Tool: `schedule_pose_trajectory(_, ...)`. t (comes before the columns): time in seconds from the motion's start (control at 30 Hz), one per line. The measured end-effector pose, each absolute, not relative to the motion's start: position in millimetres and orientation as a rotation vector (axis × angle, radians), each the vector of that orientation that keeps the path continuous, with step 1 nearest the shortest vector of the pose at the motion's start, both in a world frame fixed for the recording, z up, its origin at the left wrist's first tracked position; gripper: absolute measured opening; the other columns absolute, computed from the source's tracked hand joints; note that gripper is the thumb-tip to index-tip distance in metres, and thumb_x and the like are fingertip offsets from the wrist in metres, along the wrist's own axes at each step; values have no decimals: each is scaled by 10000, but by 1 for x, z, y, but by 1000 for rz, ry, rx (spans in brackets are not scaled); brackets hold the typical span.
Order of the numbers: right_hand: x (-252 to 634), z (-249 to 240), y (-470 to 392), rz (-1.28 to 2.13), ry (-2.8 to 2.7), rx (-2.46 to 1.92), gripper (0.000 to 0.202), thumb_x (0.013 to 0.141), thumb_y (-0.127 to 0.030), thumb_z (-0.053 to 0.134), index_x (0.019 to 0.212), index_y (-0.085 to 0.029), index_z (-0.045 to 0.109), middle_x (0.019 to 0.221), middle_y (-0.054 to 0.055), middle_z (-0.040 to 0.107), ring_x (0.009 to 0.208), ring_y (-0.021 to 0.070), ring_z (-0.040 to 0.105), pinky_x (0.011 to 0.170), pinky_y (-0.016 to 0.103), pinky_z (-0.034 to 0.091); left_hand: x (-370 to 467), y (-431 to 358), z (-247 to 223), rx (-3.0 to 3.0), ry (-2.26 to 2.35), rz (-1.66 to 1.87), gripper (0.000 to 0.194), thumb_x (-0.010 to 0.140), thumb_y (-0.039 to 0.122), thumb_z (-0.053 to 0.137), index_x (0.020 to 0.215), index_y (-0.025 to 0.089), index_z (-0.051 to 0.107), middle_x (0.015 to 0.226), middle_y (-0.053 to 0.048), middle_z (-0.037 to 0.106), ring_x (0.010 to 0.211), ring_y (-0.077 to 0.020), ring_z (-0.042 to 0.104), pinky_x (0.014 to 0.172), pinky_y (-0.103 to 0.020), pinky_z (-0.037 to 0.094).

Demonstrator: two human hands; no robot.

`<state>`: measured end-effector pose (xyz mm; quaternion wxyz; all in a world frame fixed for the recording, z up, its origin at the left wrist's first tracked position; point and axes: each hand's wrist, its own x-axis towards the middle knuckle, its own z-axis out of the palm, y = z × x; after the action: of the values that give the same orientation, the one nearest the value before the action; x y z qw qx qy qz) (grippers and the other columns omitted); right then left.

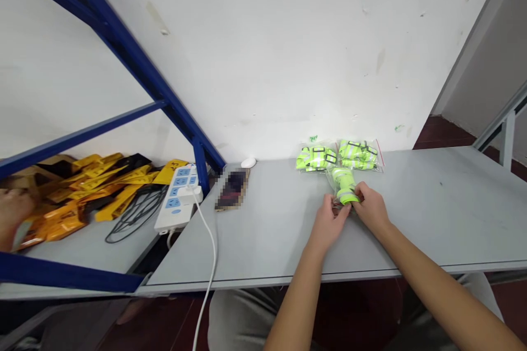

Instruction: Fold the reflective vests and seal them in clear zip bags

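Note:
On the grey table (263, 241) lies a clear plastic bag holding a folded neon-yellow reflective strap (345, 182), its near end toward me. My left hand (329, 218) pinches the near left corner of this bag. At the near right edge, my right hand (370, 205) has its fingers closed on the same bag. Just beyond are two more bagged reflective straps, a left one (316, 158) and a right one (359, 154), with dark buckles showing through the plastic. The fingertips partly hide the near edge of the bag I hold.
Left on the table are a pixelated phone-like object (233, 189) and a small white oval object (248, 163). A white power strip (177, 197) trails a cable over the front edge. Behind a blue frame (135, 60), another person's hand (14, 211) is near yellow-and-black packets (107, 181).

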<state>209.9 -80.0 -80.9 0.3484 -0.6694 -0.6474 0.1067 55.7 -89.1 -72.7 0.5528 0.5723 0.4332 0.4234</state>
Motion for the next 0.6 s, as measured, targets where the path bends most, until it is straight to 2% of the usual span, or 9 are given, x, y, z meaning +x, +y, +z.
schedule_pose_trajectory(0.23,214,-73,-85,567,-1909,-1475,129,789,-300,534,849,-243,436,666,-51,488,571,145,451,549,254,346,49,-82,-77,1434,1308,1010,111,861,315,536,799,234,492,663,8,605,576,-180,602,591,-281,438)
schedule_pose_trajectory(0.3,215,-71,-88,642,-1936,-1411,137,808,-318,543,872,-240,450,683,-51,483,590,142,450,563,257,362,49,-78,-77,1447,1437,1005,98,848,258,525,770,228,475,675,1,580,610,-190,600,614,-296,450)
schedule_pose_trajectory(0.37,216,-70,-89,724,-1917,-1395,162,803,-332,574,872,-237,462,703,-47,490,611,140,452,573,259,368,51,-74,-75,1536,1596,1022,76,798,187,565,828,213,500,825,-44,595,749,-219,615,683,-327,467)
schedule_pose_trajectory(0.47,217,-73,-87,848,-1851,-1404,216,753,-341,654,825,-230,483,715,-46,502,632,134,448,580,253,372,54,-71,-69,1880,1801,987,402,752,78,564,1135,177,494,1228,-155,510,1091,-282,553,860,-397,460)
schedule_pose_trajectory(0.53,218,-75,-85,881,-1827,-1418,224,728,-327,679,774,-227,484,701,-50,503,634,131,442,584,249,369,53,-67,-63,2196,1764,853,616,748,46,556,1323,206,405,1443,-164,353,1310,-319,386,995,-453,388)
schedule_pose_trajectory(0.6,218,-77,-84,867,-1833,-1453,220,723,-299,672,727,-226,465,676,-52,499,623,132,437,576,246,354,50,-62,-55,2450,1555,631,722,745,71,585,1398,270,349,1552,-103,223,1427,-338,177,1070,-497,306)
